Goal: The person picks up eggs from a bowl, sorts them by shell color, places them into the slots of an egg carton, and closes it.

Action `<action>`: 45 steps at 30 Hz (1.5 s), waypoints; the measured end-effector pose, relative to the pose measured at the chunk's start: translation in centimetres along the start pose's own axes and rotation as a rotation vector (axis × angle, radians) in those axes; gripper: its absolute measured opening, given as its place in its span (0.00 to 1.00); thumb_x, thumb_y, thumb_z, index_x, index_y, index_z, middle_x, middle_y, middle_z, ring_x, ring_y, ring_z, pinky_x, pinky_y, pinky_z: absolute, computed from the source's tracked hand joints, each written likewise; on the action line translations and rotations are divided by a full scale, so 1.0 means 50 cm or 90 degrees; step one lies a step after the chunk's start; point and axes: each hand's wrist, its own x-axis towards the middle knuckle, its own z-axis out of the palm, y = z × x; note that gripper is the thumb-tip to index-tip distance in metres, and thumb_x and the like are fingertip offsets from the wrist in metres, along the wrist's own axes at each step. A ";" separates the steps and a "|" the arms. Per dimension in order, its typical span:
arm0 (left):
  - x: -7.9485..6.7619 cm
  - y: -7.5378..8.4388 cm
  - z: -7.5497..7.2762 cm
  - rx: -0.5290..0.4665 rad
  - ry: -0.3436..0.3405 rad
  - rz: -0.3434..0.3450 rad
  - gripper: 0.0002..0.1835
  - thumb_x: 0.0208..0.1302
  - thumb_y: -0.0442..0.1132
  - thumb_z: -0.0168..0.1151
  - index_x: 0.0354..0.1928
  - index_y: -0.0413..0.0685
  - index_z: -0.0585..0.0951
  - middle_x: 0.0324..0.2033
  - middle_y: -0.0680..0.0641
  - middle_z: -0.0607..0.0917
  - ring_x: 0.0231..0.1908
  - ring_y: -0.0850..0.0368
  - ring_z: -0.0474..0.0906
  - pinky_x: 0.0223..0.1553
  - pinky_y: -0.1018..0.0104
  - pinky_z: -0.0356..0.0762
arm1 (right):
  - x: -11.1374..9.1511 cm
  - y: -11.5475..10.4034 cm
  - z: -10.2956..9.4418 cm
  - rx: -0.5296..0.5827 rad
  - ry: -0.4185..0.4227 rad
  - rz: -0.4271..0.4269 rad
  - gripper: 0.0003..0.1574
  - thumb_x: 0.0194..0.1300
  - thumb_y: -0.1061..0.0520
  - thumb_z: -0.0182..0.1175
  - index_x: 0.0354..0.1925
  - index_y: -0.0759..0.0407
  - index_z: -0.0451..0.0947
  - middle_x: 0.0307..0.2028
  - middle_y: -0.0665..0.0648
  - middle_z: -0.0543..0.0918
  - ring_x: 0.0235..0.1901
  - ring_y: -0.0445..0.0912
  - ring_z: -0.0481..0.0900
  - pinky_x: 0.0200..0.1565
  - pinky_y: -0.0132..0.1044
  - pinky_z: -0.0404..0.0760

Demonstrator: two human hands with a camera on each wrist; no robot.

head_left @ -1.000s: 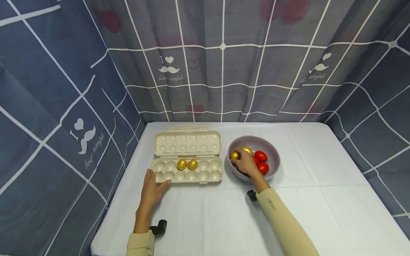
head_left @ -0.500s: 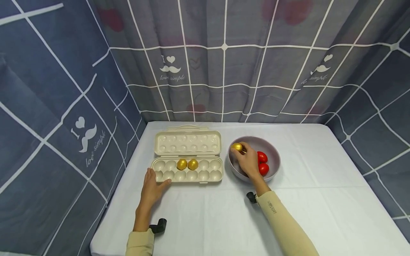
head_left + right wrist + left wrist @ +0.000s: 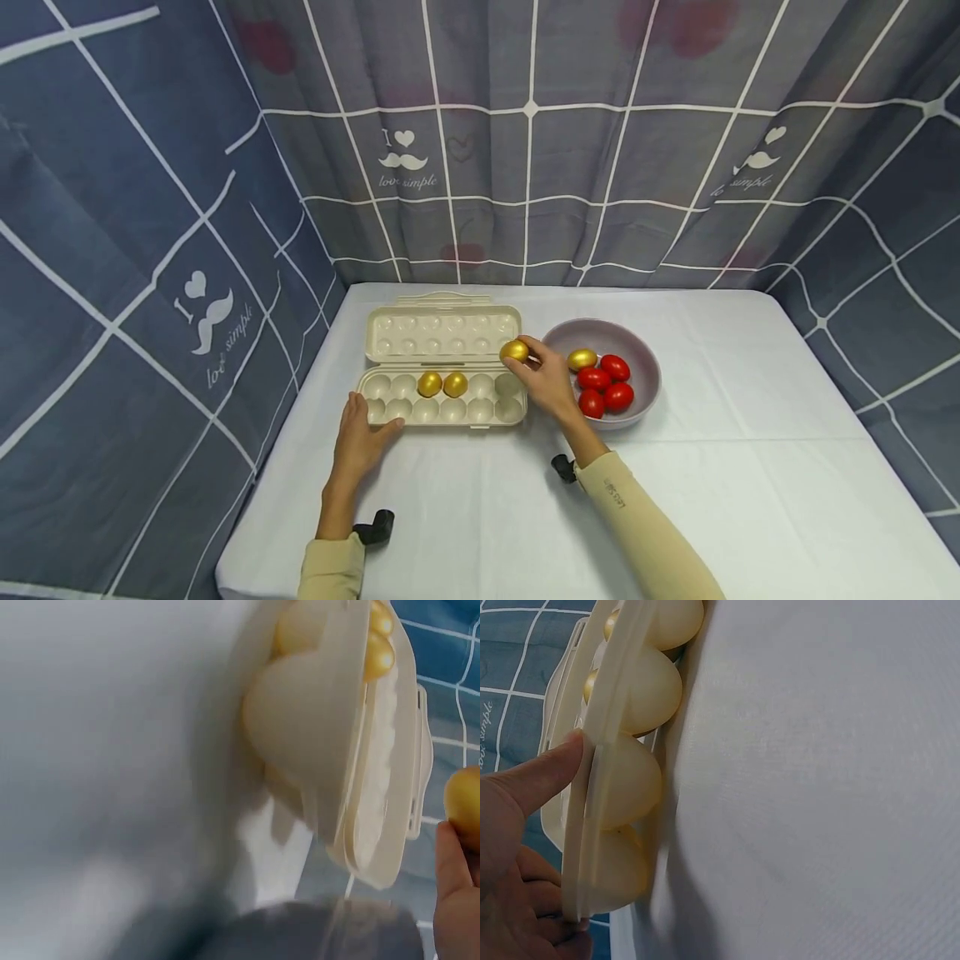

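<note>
My right hand pinches a golden egg at its fingertips, above the right end of the cream egg carton. The right wrist view catches part of that egg at its right edge, with a finger against it. My left hand grips the carton's front left corner. Up close in the left wrist view, the thumb lies on the rim and the other fingers bend round the end. Two golden eggs sit side by side in the carton's back row. Its lid lies folded back.
Right of the carton stands a mauve bowl with one golden egg and several red eggs. A white cloth covers the table. Grey checked curtains hang behind and at both sides.
My right hand has lifted a golden egg out of the bowl and carried it left to over the carton. The left hand stays at the carton's corner.
</note>
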 end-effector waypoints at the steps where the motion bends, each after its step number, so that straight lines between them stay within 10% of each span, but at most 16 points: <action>1: 0.001 0.001 0.001 0.000 0.000 0.002 0.56 0.63 0.50 0.68 0.71 0.19 0.43 0.73 0.25 0.39 0.73 0.31 0.33 0.71 0.42 0.37 | -0.004 -0.013 0.006 0.001 -0.016 0.001 0.28 0.61 0.68 0.67 0.58 0.77 0.74 0.52 0.75 0.79 0.51 0.64 0.80 0.53 0.52 0.79; 12: 0.001 -0.002 0.000 0.014 -0.006 0.015 0.56 0.64 0.52 0.66 0.71 0.18 0.43 0.73 0.24 0.37 0.73 0.31 0.31 0.71 0.40 0.37 | -0.007 0.042 0.079 -0.070 -0.054 0.015 0.20 0.56 0.64 0.72 0.46 0.68 0.78 0.44 0.63 0.83 0.48 0.57 0.82 0.49 0.38 0.82; 28: -0.003 -0.006 0.002 0.018 -0.007 0.011 0.56 0.64 0.53 0.66 0.71 0.20 0.42 0.73 0.26 0.36 0.73 0.32 0.30 0.71 0.40 0.36 | -0.016 0.080 0.109 -0.376 -0.132 -0.046 0.25 0.56 0.57 0.74 0.51 0.61 0.82 0.43 0.58 0.86 0.45 0.54 0.81 0.50 0.48 0.77; 45: -0.003 0.000 0.001 0.026 0.005 0.019 0.56 0.64 0.52 0.67 0.71 0.19 0.43 0.73 0.24 0.39 0.73 0.30 0.33 0.71 0.40 0.36 | -0.017 0.073 0.109 -0.396 -0.139 -0.090 0.22 0.56 0.60 0.73 0.50 0.64 0.82 0.41 0.59 0.86 0.42 0.53 0.82 0.48 0.48 0.77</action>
